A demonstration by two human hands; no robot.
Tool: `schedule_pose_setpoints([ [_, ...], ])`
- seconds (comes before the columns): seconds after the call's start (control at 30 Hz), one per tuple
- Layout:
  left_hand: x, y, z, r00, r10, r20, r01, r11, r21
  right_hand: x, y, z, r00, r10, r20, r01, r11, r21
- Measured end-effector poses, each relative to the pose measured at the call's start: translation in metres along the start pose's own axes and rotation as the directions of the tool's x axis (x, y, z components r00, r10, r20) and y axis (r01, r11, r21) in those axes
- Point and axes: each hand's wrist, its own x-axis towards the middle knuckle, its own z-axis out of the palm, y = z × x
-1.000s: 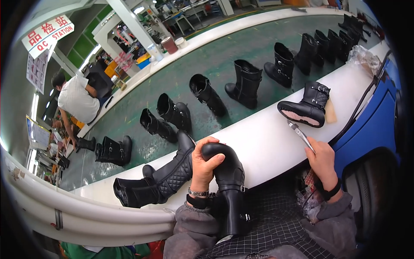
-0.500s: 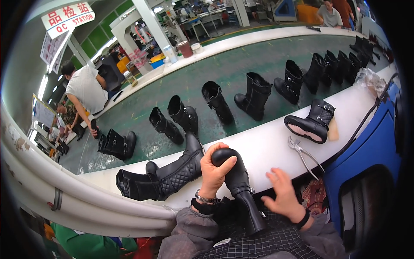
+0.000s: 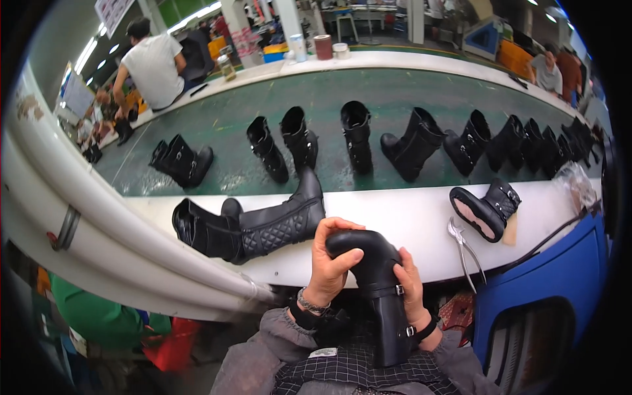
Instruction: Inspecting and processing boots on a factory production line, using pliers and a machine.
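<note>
A black boot (image 3: 378, 276) with buckled straps is held in front of me, its toe up and its shaft down against my lap. My left hand (image 3: 331, 263) is wrapped round the toe, thumb on the upper. Against the boot's other side lies my right hand (image 3: 411, 280), its fingers curled over the edge near the upper buckle. To the left on the white ledge, a quilted black boot (image 3: 280, 220) and another black boot (image 3: 207, 230) lie together. Pincers (image 3: 464, 250) rest on the ledge at right, beside a black boot (image 3: 487, 209) tipped to show its pale sole.
Several black boots (image 3: 357, 138) stand in a row along the green conveyor belt (image 3: 230, 131). A blue machine (image 3: 540, 263) is close on my right, and a thick white pipe (image 3: 131, 243) curves along my left. Clear plastic wrap (image 3: 574, 186) lies at the ledge's right end. Co-workers sit across the belt.
My right hand, free in the air before, has come onto the boot's side. My left hand keeps its hold on the toe. The view has shifted, and the boots on the belt appear shifted too.
</note>
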Motion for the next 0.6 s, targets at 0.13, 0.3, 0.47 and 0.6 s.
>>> schedule_pose_setpoints([
  [0.13, 0.0, 0.001, 0.004, 0.994, -0.056, 0.097, 0.062, 0.997, -0.055, 0.002, -0.009, -0.013, 0.987, -0.128, -0.102, 0.125, 0.991, -0.041],
  [0.3, 0.001, -0.003, 0.01, 0.985, -0.069, 0.16, 0.087, 0.99, -0.108, -0.002, -0.008, -0.039, 0.971, -0.227, -0.07, 0.214, 0.964, -0.159],
  [0.47, 0.003, -0.007, 0.012, 0.975, -0.1, 0.197, 0.13, 0.981, -0.143, -0.016, 0.014, -0.067, 0.92, -0.39, -0.043, 0.304, 0.778, -0.55],
  [0.6, 0.0, -0.008, 0.018, 0.975, -0.13, 0.18, 0.155, 0.979, -0.135, -0.019, 0.02, -0.076, 0.942, -0.332, -0.044, 0.261, 0.81, -0.525],
])
